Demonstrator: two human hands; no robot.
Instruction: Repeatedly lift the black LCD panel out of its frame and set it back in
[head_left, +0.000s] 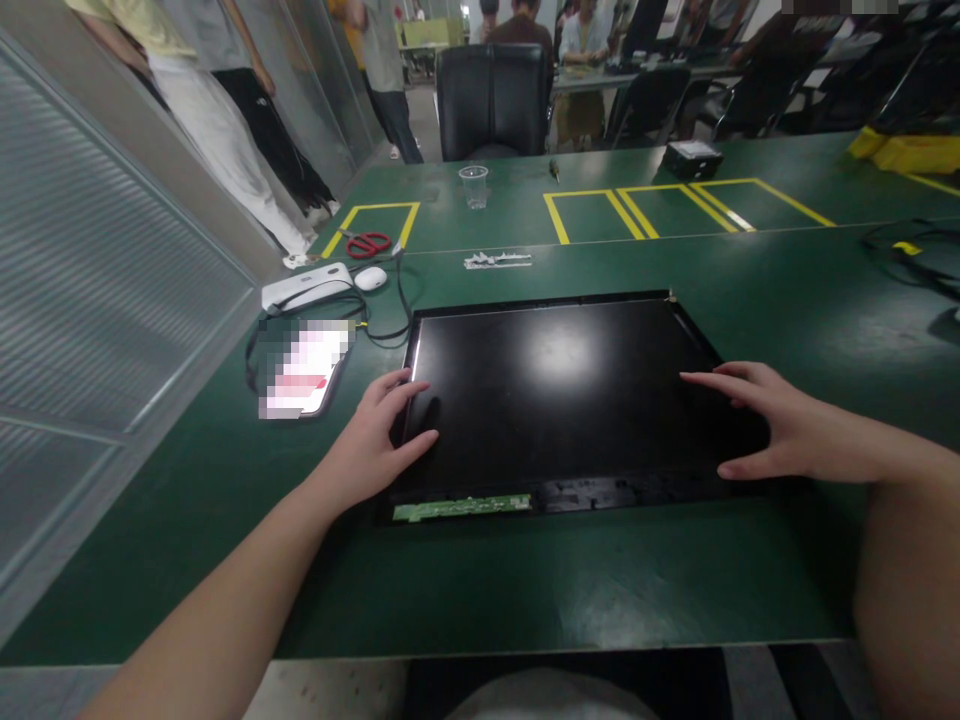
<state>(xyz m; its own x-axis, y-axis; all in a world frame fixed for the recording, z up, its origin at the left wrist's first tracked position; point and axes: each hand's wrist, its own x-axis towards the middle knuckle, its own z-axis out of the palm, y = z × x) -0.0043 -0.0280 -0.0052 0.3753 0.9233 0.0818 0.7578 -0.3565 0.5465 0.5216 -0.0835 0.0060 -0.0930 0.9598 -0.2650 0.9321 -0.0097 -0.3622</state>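
A black flat display panel (555, 400) in a dark frame lies on the green table. Along its near edge, on the left, a narrow green circuit board (462, 508) shows. My left hand (382, 435) is at the panel's left edge, thumb and fingers spread, the fingertips over the border. On the opposite side, my right hand (772, 420) is at the right edge with its fingers apart and the tips over the panel's surface. Whether the fingertips press on the panel is hard to tell.
Left of the panel are a lit phone (307, 370), a white device (307, 287) with black cables, a white mouse (370, 279) and red scissors (367, 245). Beyond it are screws or strips (497, 261), a plastic cup (474, 187) and a black box (691, 158). People stand behind.
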